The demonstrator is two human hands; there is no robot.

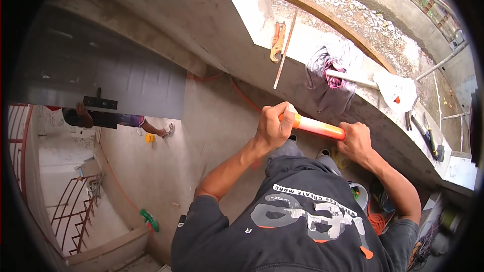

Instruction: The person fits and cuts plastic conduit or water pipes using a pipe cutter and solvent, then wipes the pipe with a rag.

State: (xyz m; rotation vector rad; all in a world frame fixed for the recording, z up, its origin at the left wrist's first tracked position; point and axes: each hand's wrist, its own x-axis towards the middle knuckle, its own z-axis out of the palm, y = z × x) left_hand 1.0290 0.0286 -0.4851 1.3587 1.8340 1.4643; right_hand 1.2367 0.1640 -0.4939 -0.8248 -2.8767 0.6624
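A short orange pipe (318, 127) is held across in front of my chest, one end in each hand. My left hand (275, 127) is closed around its left end, beside a yellow-orange band. My right hand (355, 139) wraps the right end, fingers curled over it. What lies inside each fist is hidden. Ahead, on the concrete ledge (264, 32), an orange-handled pipe cutter (278, 42) lies beside a thin stick (286, 50).
A crumpled cloth (330, 73), a white pipe (352, 78), a plastic bag (396, 88) and hand tools (428, 136) line the ledge. At left, another person (121, 119) stands by a grey door (101, 65). A bucket (359, 195) and orange hose (377, 221) sit at right.
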